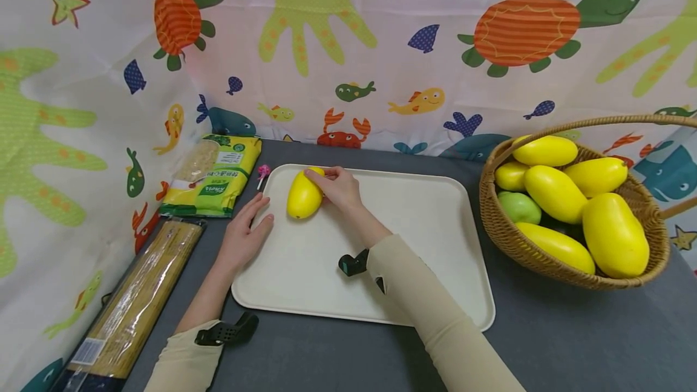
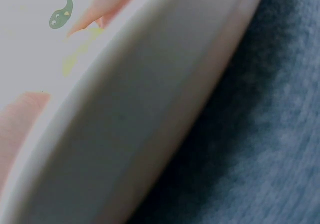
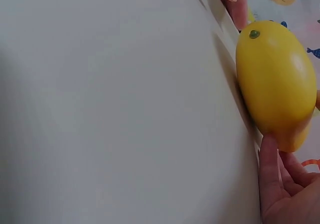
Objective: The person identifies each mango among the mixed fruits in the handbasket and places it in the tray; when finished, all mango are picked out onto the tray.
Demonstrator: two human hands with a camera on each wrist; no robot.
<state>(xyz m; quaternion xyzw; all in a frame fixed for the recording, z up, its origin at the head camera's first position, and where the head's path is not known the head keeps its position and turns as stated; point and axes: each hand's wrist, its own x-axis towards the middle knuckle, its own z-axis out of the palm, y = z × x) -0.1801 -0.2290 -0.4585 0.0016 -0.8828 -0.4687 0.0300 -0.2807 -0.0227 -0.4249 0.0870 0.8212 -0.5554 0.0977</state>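
Observation:
A smooth yellow lemon (image 1: 305,196) with a small green stem spot lies at the far left of the white tray (image 1: 392,247). My right hand (image 1: 340,189) holds it at the tapered end, thumb on one side and fingers on the other. In the right wrist view, the fingers of the right hand (image 3: 292,191) meet that end of the lemon (image 3: 275,78). My left hand (image 1: 245,235) rests along the tray's left rim, thumb and fingers spread and nothing in its grip. The tray's thick edge (image 2: 125,108) fills much of the left wrist view.
A wicker basket (image 1: 490,222) of yellow fruit and one green fruit stands right of the tray. On the left lie a green-yellow food packet (image 1: 223,177), a pink lollipop (image 1: 264,171) and a long pack of dry noodles (image 1: 141,295). A printed cloth (image 1: 327,83) hangs behind.

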